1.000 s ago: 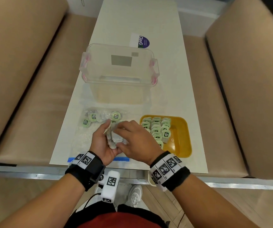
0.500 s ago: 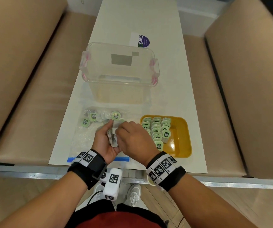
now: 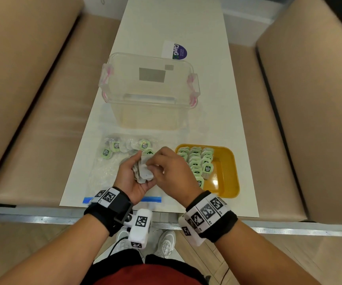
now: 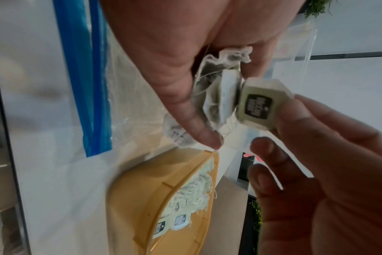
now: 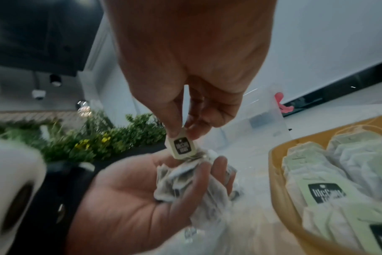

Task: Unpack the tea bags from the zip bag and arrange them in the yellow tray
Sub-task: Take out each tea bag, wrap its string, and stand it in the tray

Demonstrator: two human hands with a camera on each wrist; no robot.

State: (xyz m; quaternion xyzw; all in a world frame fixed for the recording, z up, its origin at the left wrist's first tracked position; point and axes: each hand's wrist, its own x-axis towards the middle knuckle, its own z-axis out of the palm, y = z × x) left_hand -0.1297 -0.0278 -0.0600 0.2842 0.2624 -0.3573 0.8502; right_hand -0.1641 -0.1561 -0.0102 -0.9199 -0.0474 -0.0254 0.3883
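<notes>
1. Tea bags (image 3: 143, 174) are being held in a crumpled bunch in the left hand (image 3: 129, 177), whose palm is turned up and whose fingers are being curled round them, above the near part of the table (image 3: 166, 21).
2. A tag (image 5: 182, 148), pale green with a dark label, is being pinched between the thumb and fingertips of the right hand (image 3: 172, 173), just above the bunch.
3. More tea bags are being kept in the zip bag (image 3: 112, 161), which is lying flat on the table under the left hand, its blue seal at the near edge; a few green tags are showing through at its far end.
4. The tray (image 3: 225, 171) is lying just right of the hands, with tea bags set in rows in its left part.
5. A clear tub (image 3: 149, 93) with pink clips is standing beyond the zip bag and tray.
6. A sticker (image 3: 176, 50) is lying on the table behind the tub.
</notes>
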